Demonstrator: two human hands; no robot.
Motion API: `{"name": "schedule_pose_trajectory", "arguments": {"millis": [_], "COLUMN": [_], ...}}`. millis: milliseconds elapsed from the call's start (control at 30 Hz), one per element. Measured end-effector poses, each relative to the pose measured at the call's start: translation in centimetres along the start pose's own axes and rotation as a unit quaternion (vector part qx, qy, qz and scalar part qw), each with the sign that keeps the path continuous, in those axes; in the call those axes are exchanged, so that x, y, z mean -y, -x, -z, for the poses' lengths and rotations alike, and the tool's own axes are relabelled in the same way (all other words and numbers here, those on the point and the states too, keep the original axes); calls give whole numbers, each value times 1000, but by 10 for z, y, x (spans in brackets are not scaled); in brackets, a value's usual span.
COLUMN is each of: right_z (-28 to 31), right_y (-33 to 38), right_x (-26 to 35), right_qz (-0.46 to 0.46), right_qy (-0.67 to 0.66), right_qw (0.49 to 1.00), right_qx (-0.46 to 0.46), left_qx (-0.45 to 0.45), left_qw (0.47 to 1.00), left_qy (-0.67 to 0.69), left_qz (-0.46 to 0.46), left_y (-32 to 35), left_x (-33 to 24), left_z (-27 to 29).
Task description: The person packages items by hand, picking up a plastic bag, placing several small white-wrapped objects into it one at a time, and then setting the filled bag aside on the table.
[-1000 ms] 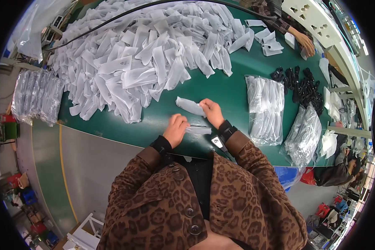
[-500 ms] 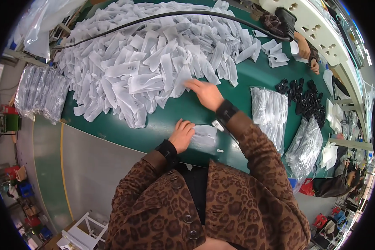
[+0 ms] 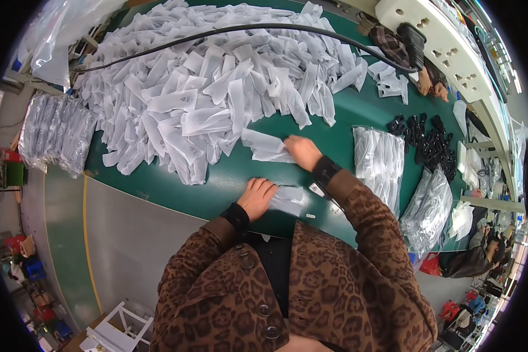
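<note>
Over the near part of the green table (image 3: 158,182), my left hand (image 3: 257,198) presses with curled fingers on the left end of a frosted plastic bag (image 3: 288,199). That bag lies flat near the table's front edge. My right hand (image 3: 305,154) is farther out, pinching the right end of a second frosted bag (image 3: 265,145). The far end of this bag lies beside a big pile of similar bags (image 3: 176,105). What the two bags contain cannot be made out.
A small white tag (image 3: 310,216) lies near the table edge. Right of my hands are clear-wrapped bundles (image 3: 376,158) and coiled black cables (image 3: 431,138). A thick black cord (image 3: 264,26) crosses above the pile to a white power strip (image 3: 446,47). Another person's hands (image 3: 431,87) are at far right.
My right hand has drawn back toward me and slightly right from the pile, pulling a frosted bag out. My left hand stays at its bag, slightly lower. The other person's hands have come closer together.
</note>
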State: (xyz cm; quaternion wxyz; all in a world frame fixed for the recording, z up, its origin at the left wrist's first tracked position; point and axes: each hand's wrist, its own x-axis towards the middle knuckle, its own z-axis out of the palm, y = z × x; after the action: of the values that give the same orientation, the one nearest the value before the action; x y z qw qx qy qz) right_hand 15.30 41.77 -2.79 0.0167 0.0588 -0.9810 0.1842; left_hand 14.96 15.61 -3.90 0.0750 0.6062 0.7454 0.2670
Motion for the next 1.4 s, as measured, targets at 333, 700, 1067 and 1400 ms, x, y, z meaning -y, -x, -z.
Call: {"name": "schedule_pose_trajectory", "arguments": {"millis": [333, 700, 1067, 1400], "right_z": [21, 33, 7, -8], "right_y": [85, 75, 140, 137], "right_x": [11, 66, 63, 60], "right_qz": [-205, -29, -175, -106], "right_qy": [-102, -92, -265, -261], "right_qw": [964, 995, 947, 958], "right_qx": [-139, -10, -36, -52], "left_qx": [35, 14, 6, 2], "left_qw": [998, 1000, 1000, 1000], "left_qy": [41, 3, 7, 19], "left_qz": [-13, 7, 25, -7], "left_y": [-14, -4, -1, -3], "left_x": [-11, -19, -22, -18], "left_z": [10, 0, -1, -6]}}
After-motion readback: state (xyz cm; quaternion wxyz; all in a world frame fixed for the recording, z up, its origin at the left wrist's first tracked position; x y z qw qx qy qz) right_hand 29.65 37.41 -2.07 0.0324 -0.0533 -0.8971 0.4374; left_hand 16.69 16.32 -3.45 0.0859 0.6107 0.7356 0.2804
